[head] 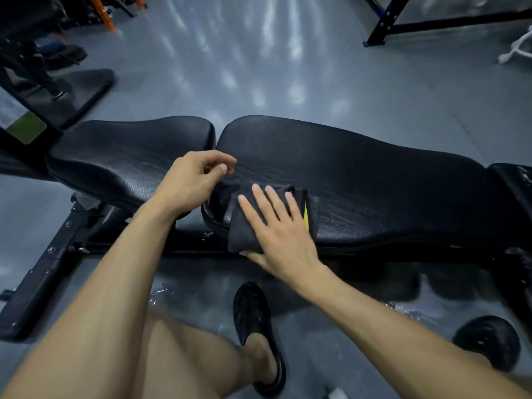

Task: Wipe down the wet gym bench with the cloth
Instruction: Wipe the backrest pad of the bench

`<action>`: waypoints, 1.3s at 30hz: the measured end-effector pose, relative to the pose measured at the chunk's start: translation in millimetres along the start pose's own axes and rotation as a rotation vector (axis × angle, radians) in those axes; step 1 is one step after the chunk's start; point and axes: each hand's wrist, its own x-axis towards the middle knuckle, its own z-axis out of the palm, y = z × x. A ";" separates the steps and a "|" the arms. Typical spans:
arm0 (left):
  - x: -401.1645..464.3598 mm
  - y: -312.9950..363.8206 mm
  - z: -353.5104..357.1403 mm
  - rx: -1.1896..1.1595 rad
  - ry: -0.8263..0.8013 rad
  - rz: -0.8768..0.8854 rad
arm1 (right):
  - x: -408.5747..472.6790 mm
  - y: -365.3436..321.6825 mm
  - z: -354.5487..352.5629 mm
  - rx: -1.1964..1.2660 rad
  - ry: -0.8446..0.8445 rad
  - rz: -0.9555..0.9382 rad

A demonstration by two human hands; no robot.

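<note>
A black padded gym bench (359,174) runs left to right in front of me, in two pads with a gap between them. A dark folded cloth (241,226) with a yellow edge lies on the near edge of the right pad. My right hand (276,234) lies flat on the cloth with straight fingers, the thumb under the cloth's near edge. My left hand (193,180) hovers just left of the cloth, over the gap, with its fingers loosely curled and the thumb near the fingertips; whether it pinches the cloth's corner is unclear.
The bench's black steel frame (43,272) reaches to the lower left on a grey glossy floor (259,67). My feet in black sandals (256,326) stand near the bench. A black rack base (403,21) stands at the top right, other machines (34,82) at the left.
</note>
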 end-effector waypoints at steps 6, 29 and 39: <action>3.1 0.9 1.7 -0.046 0.062 -0.046 | 67.3 -73.8 -1.7 -0.075 -0.069 -0.020; 30.4 75.7 53.8 0.051 -0.097 0.165 | -61.3 58.9 17.8 -0.031 0.176 0.035; 47.4 107.9 97.0 0.159 -0.226 0.247 | -166.3 246.3 12.3 -0.005 0.147 0.338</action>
